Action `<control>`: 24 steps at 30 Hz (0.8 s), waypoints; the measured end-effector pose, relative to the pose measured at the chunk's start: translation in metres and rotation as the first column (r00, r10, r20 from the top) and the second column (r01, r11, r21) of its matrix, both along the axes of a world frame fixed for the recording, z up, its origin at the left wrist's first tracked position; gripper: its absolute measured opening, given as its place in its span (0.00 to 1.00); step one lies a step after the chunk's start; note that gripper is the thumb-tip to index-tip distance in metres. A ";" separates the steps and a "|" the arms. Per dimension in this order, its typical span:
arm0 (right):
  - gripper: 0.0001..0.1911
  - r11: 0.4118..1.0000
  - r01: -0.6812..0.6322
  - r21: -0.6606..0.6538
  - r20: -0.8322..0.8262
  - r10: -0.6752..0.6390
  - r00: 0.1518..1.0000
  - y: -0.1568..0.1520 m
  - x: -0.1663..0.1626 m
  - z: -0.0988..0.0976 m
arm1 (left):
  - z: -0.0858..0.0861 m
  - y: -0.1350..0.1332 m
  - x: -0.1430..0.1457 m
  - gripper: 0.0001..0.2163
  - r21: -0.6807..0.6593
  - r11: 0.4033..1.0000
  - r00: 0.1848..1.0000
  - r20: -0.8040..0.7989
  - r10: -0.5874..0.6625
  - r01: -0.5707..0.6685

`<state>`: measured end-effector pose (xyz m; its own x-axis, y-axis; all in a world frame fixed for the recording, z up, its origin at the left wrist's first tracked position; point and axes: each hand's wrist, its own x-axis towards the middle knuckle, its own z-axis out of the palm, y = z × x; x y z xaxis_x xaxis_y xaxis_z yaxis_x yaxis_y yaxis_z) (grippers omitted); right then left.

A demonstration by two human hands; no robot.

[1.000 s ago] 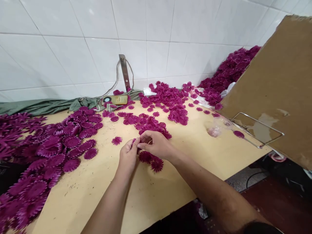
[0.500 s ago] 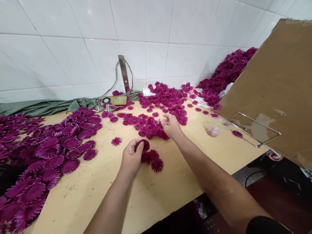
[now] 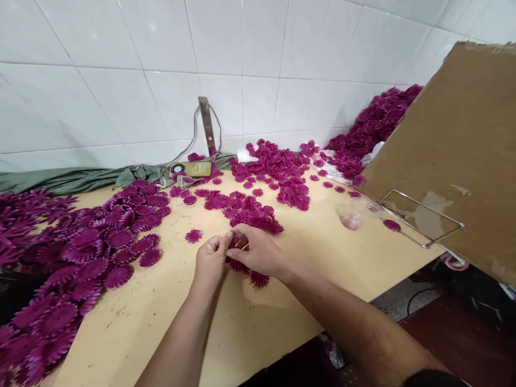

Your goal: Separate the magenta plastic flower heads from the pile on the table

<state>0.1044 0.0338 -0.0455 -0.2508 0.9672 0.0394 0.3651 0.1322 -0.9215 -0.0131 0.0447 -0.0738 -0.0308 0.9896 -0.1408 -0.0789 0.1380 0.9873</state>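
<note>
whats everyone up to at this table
One person's left hand and right hand meet at the fingertips above the tabletop; what they may be pinching is mostly hidden. Magenta flower pieces show just below them, with a heap beyond and a larger spread to the left.

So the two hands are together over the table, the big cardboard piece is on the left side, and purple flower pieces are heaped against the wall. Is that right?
Not quite: in the head view, the cardboard piece is on the right side, not the left. The left hand and right hand are together over the table, and purple flower pieces are heaped against the wall.
</note>
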 end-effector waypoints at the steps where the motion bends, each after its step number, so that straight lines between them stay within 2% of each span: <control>1: 0.05 0.999 0.020 0.030 0.025 -0.021 0.999 0.001 -0.001 0.000 | 0.000 0.000 0.000 0.25 0.006 1.000 1.000 0.015 -0.011 0.010; 3: 0.03 0.987 0.116 0.114 0.108 -0.128 0.986 0.002 -0.002 0.000 | 0.001 -0.002 0.001 0.23 0.027 0.998 0.997 0.054 -0.050 0.048; 7: 0.07 0.917 0.271 0.291 0.231 -0.342 0.911 0.011 0.001 -0.003 | 0.004 -0.004 0.008 0.19 0.069 0.995 0.995 0.058 -0.082 0.078; 11: 0.12 0.845 0.440 0.303 0.194 -0.507 0.840 0.037 0.024 0.003 | 0.007 -0.005 0.008 0.18 0.074 0.997 1.000 0.006 0.000 0.000; 13: 0.14 0.811 0.475 0.341 0.257 -0.567 0.783 0.043 0.038 0.009 | 0.008 -0.004 0.004 0.18 0.064 0.998 1.000 -0.010 0.028 -0.027; 15: 0.22 0.834 0.376 0.404 0.384 -0.528 0.757 0.033 0.047 0.011 | 0.010 -0.003 0.000 0.18 0.059 0.996 0.998 -0.006 0.060 -0.060; 16: 0.27 0.867 0.265 0.421 0.457 -0.455 0.764 0.022 0.048 0.008 | 0.011 -0.002 -0.002 0.17 0.056 0.996 0.997 -0.004 0.072 -0.071; 18: 0.31 0.908 -0.060 0.416 0.591 -0.219 0.777 -0.009 0.043 -0.002 | 0.012 0.000 -0.004 0.15 0.044 0.996 0.996 -0.013 0.084 -0.084; 19: 0.29 0.884 -0.241 0.400 0.646 -0.085 0.759 -0.025 0.038 -0.008 | 0.012 0.000 -0.003 0.13 0.039 0.995 0.996 -0.021 0.089 -0.088; 21: 0.26 0.768 -0.532 0.357 0.727 0.130 0.674 -0.049 0.027 -0.020 | 0.011 0.002 -0.002 0.10 0.035 0.990 0.990 -0.031 0.140 -0.139; 22: 0.24 0.715 -0.614 0.333 0.754 0.189 0.629 -0.052 0.023 -0.025 | 0.011 0.004 -0.002 0.09 0.027 0.983 0.983 -0.032 0.181 -0.180; 23: 0.23 0.690 -0.654 0.310 0.773 0.217 0.596 -0.050 0.021 -0.030 | 0.011 0.006 -0.001 0.10 0.011 0.973 0.972 -0.030 0.232 -0.232; 24: 0.22 0.695 -0.658 0.290 0.785 0.222 0.579 -0.042 0.022 -0.034 | 0.011 0.007 0.000 0.10 0.007 0.970 0.970 -0.024 0.244 -0.243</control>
<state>0.1262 -0.0086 -0.0792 -0.8011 0.5892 0.1053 0.5673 0.8035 -0.1803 -0.0135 0.0522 -0.0632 -0.2743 0.9525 -0.1326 -0.0854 0.1132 0.9899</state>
